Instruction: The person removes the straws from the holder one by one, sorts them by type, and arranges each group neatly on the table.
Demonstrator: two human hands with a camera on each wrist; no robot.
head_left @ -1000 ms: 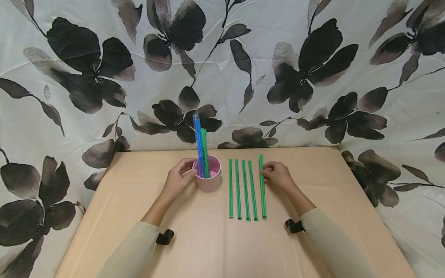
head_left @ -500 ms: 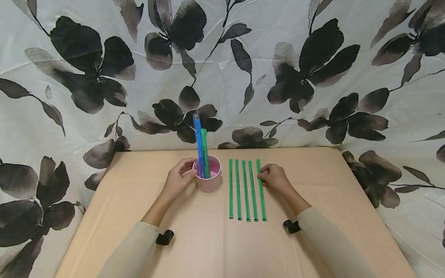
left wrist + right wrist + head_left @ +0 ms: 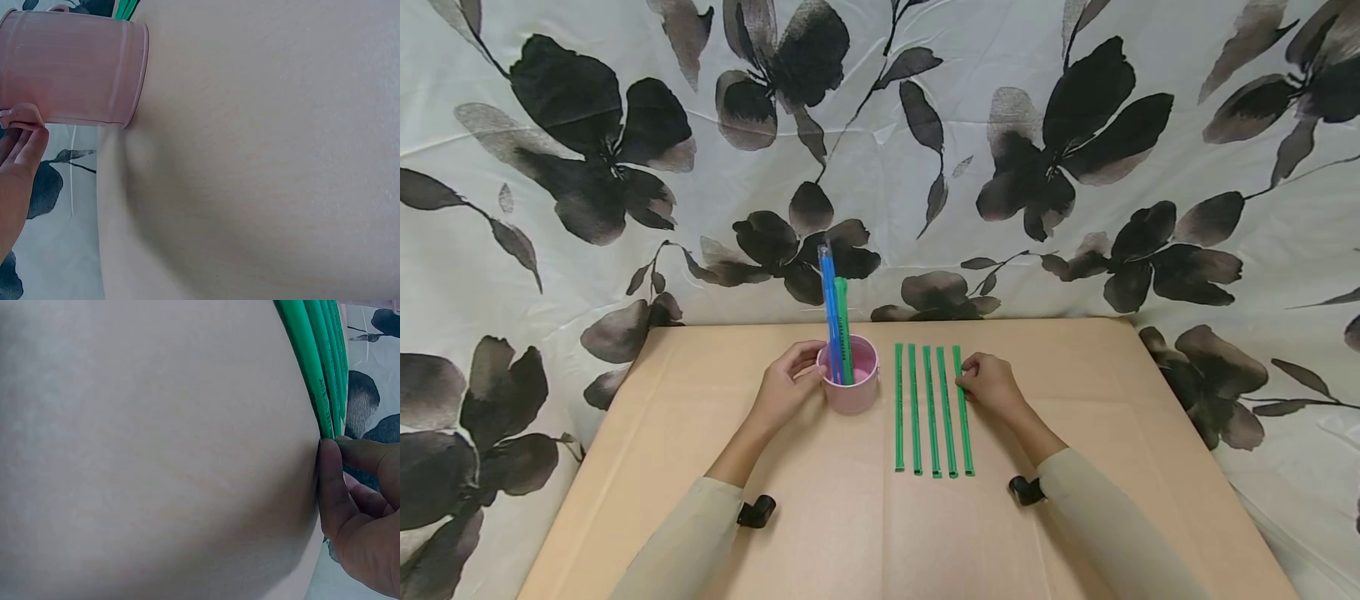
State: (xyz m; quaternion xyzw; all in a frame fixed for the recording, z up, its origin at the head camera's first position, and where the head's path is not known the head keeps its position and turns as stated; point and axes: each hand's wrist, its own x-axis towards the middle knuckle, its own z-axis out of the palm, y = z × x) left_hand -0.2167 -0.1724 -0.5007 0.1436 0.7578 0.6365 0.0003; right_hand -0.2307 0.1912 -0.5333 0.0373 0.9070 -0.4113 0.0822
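Note:
A pink cup (image 3: 852,397) with small side handles stands upright on the table, holding blue sticks (image 3: 831,308) and green sticks (image 3: 842,308). At its left side my left hand (image 3: 784,385) grips it, with fingertips at the small handle (image 3: 24,116) in the left wrist view. To the right of the cup, several slim green sticks (image 3: 915,408) with dark ends lie side by side in a row. My right hand (image 3: 994,382) pinches the rightmost green stick (image 3: 963,417) near its far end. Dark print runs along a green stick (image 3: 312,369) in the right wrist view.
The table (image 3: 820,533) has a light tan covering. Behind it hangs a white cloth (image 3: 880,167) with dark flowers. A small black wrist camera (image 3: 756,512) is on the left sleeve, another black camera (image 3: 1026,490) on the right.
The right hand has moved left with the rightmost green stick, bringing it nearer the others and evenly in line. The left hand and cup have stayed in place.

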